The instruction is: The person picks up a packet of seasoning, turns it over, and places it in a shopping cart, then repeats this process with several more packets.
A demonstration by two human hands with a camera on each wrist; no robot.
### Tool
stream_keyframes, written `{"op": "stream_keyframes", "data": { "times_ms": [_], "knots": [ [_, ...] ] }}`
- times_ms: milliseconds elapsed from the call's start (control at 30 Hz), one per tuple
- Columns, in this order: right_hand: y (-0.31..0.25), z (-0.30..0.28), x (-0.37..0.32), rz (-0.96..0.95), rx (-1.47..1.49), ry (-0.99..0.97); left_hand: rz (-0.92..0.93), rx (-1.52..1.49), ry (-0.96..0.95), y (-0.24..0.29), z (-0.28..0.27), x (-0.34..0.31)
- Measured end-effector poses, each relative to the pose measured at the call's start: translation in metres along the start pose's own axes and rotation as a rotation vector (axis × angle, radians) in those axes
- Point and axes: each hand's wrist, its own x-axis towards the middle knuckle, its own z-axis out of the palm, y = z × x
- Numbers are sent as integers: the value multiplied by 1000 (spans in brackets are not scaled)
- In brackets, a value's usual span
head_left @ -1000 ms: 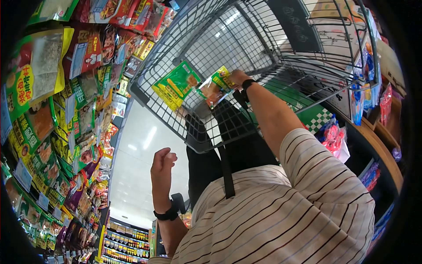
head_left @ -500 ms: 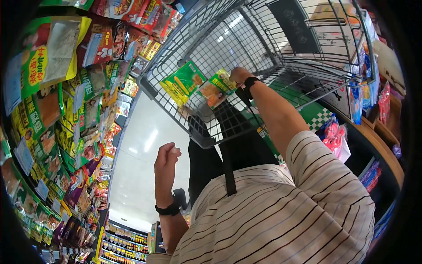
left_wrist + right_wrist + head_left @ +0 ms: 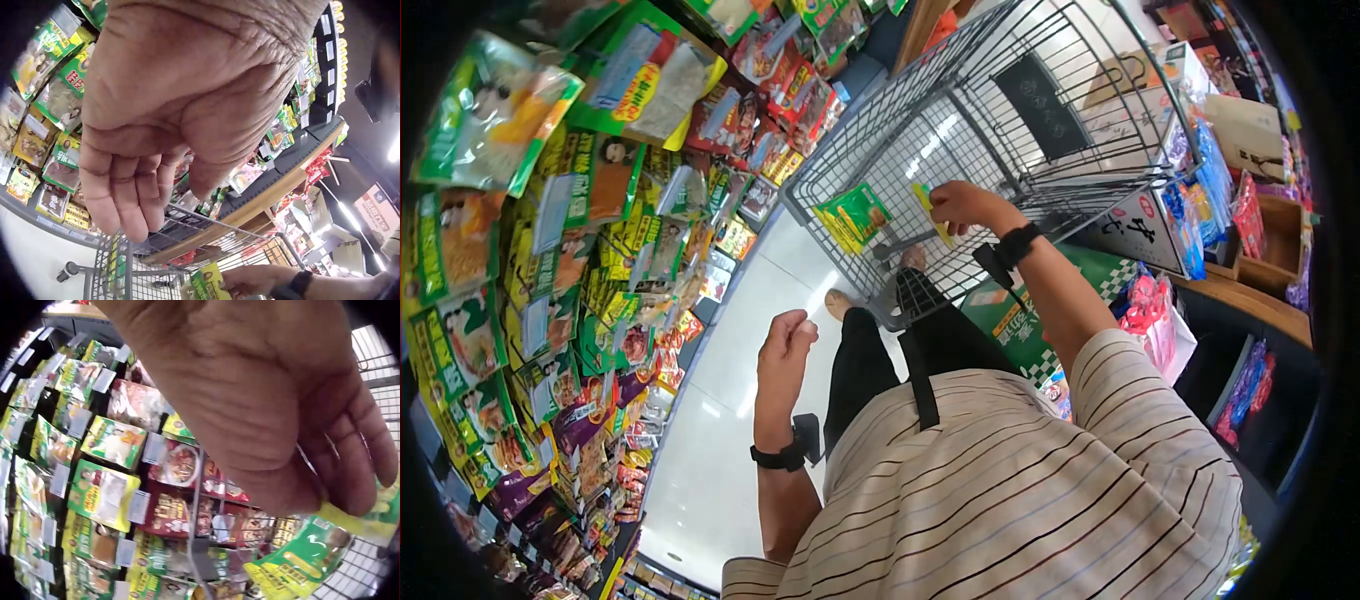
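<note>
Toward the upper middle of the head view, the right hand (image 3: pixel 975 208) pinches a yellow-and-green packet (image 3: pixel 923 196), nearly edge-on, over the wire cart (image 3: pixel 791 205); how deep it sits is unclear. Just left of it, a second packet (image 3: pixel 855 217) lies in the cart. The left hand (image 3: pixel 783 365), left of center, hangs loosely bent and holds nothing.

Along the bottom of the left wrist view, the fingers close on one edge of the held packet, leaving most of its face free (a tidy grip, I'd judge, for setting it down flat).

At the lower right of the right wrist view, thumb and fingers nearly meet on that edge; a gentle release near the mesh would spare the film and keep it off its neighbor.
</note>
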Motion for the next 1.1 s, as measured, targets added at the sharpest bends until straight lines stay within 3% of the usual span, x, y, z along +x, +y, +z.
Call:
{"op": "stream_keyframes", "data": {
  "times_ms": [100,200,267,400,500,633,800,867,1000,1100],
  "knots": [
    [-32,2,-46,-105,360,-8,139,-38,-41,12,-9,-3],
    [-82,17,-104,-328,588,-48,549,190,-26,32,-6,-6],
    [-110,31,-124,-499,680,-64,719,426,-42,47,-7,-8],
    [-164,56,-158,-596,582,-115,857,599,113,75,-14,-34],
    [-203,78,-184,-733,689,-240,936,541,279,80,-29,-53],
    [-234,109,-196,-847,749,-311,986,388,378,71,-50,-66],
    [-259,134,-211,-901,721,-318,802,-82,267,50,-70,-66],
    [-267,138,-226,-927,688,-164,681,-217,237,50,-84,-81],
    [-264,133,-214,-1037,595,137,608,-451,189,41,-110,-92],
    [-259,141,-199,-1136,556,306,655,-596,139,42,-122,-97]
  ]
}}
